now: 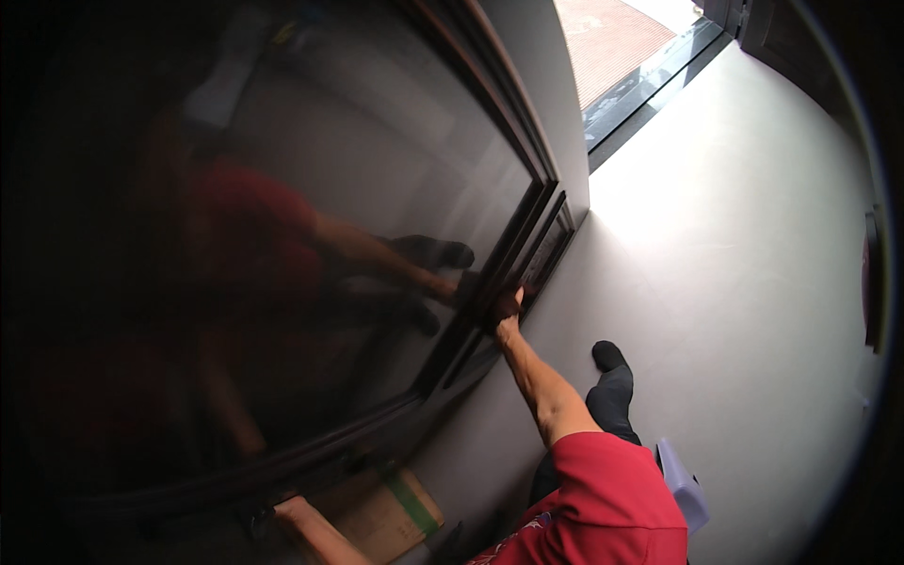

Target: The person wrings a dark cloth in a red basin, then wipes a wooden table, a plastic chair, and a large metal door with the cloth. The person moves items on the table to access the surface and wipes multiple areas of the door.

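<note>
A large glossy panel with a dark brown frame fills the left side, mirroring my red sleeve and arms. My right hand is at the panel's right edge, its fingers closed around something dark that blends into the shadowed frame. Lower left, my left hand reaches to the panel's bottom edge. Its fingers are lost in shadow, so what they touch is hidden.
Beneath the panel, beside my left forearm, lies a cardboard box with green tape. A lilac plastic object stands by my leg on the pale floor. At the top right, a dark door threshold borders a reddish mat.
</note>
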### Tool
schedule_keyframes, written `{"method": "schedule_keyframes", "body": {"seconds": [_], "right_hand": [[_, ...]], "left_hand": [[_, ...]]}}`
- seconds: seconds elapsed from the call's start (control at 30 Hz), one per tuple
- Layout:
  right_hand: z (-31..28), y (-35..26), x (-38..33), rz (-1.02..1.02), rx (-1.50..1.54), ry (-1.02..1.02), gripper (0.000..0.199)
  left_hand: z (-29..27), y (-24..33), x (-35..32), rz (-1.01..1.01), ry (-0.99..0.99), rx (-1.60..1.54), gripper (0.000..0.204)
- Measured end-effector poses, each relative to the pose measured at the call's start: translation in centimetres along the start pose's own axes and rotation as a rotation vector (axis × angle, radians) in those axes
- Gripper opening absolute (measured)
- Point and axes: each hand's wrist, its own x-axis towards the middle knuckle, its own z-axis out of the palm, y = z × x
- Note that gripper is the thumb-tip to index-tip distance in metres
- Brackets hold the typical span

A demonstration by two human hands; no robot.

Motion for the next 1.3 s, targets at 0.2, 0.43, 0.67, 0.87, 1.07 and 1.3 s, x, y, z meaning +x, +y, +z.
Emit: {"method": "schedule_keyframes", "body": {"seconds": [0.2, 0.43, 0.67, 0.87, 1.07, 1.3], "right_hand": [[2.6, 5.6, -16.5, 0.435, -0.155, -0.064, 0.045], [5.0, 0.5, -26.4, 0.705, -0.025, -0.043, 0.045], [5.7, -10.4, -31.1, 0.754, 0.028, -0.144, 0.046], [4.5, -14.1, -34.8, -0.120, -0.421, -0.547, 0.058], [0.3, -22.0, -41.8, -0.791, -0.283, -0.893, 0.067], [-2.1, -25.5, -42.5, -1.616, -0.591, -1.519, 0.049]], "left_hand": [[-1.0, -0.6, -0.5, 0.039, -0.010, -0.004, 0.054], [-0.3, -2.1, -1.0, 0.096, -0.073, 0.031, 0.052], [1.4, -5.5, -0.8, 0.354, -0.154, 0.230, 0.051], [3.3, -7.0, -1.3, 0.654, -0.138, 0.418, 0.050], [3.0, -7.2, -2.6, 0.619, -0.148, 0.234, 0.073], [1.8, 2.1, -17.0, -0.938, -0.712, -1.037, 0.057]]}}
